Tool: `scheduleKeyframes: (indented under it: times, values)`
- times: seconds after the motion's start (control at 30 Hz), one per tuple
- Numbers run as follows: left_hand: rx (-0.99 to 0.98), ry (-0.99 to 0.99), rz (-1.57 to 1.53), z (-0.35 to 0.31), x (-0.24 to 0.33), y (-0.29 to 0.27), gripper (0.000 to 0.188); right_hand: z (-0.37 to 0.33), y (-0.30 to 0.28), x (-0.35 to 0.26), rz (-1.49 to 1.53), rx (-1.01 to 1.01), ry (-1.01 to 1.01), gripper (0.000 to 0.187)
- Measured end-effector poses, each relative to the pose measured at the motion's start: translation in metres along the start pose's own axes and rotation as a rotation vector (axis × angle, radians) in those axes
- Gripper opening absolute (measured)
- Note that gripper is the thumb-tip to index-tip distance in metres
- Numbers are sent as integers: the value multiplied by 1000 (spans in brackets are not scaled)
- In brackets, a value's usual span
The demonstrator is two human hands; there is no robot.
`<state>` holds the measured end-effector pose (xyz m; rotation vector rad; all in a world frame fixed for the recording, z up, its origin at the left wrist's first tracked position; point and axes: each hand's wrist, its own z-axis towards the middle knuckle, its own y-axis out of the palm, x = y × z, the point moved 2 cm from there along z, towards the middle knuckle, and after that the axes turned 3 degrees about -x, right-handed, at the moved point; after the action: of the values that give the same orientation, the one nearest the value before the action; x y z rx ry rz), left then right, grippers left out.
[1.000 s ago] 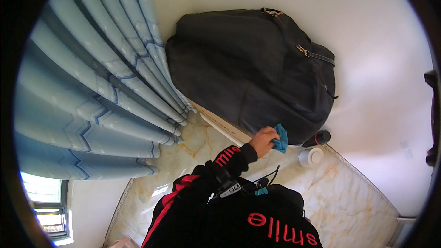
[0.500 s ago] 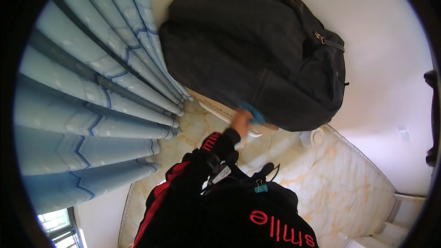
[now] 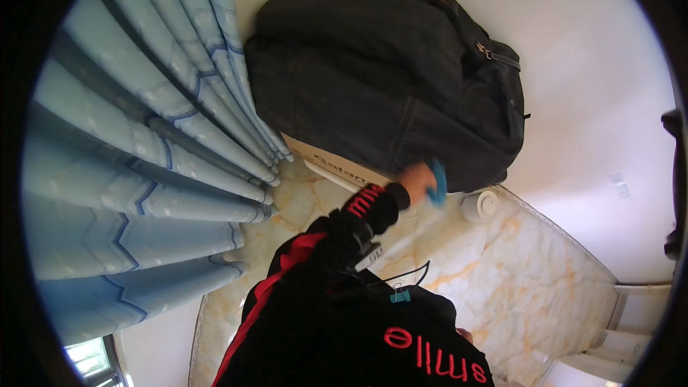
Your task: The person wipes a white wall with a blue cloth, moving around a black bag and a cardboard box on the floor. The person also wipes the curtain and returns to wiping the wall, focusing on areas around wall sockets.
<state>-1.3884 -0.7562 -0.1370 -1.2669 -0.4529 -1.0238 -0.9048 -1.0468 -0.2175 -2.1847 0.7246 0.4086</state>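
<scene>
Cloth: a small blue cloth (image 3: pixel 437 181) sits bunched in the person's left hand (image 3: pixel 418 183), held at the foot of the big black backpack (image 3: pixel 390 79) where it meets the marble surface (image 3: pixel 502 272).
Grip: fingers look closed around the cloth, though motion blur smears the hand, so the exact hold is hard to read.
Arm pose: the black sleeve with red trim (image 3: pixel 358 215) stretches forward and up from the body, wrist near the bag's lower edge.
Right hand: not visible anywhere.
Progress: judging by the cloth's place, wiping appears to be under way beside the bag; the marble shows no obvious marks, so how much is done or left cannot be told.
Nearby: a white round cap-like object (image 3: pixel 481 206) lies just right of the hand; blue curtain (image 3: pixel 143 158) hangs on the left.
</scene>
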Motion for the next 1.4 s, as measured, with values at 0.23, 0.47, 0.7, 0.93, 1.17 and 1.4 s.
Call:
scheduleKeyframes:
  times: [0.23,0.47,0.7,0.93,1.17,1.4]
  values:
    - [-86,-92,-114,-116,5,27,23,-32,28,9,87,61,-35,33]
    - [94,-633,-120,-285,35,-40,28,-45,82,97,-42,-106,-33,30]
    - [580,-879,65,-415,116,-136,34,-46,98,91,-494,-291,-501,18]
    - [1412,-192,1299,-486,192,-383,27,-72,111,30,-134,-213,-113,25]
    - [421,-981,627,-528,78,-348,22,-55,207,70,-330,-147,-385,22]
    - [1218,-47,932,-529,230,-468,34,-92,324,110,-358,-153,-369,20]
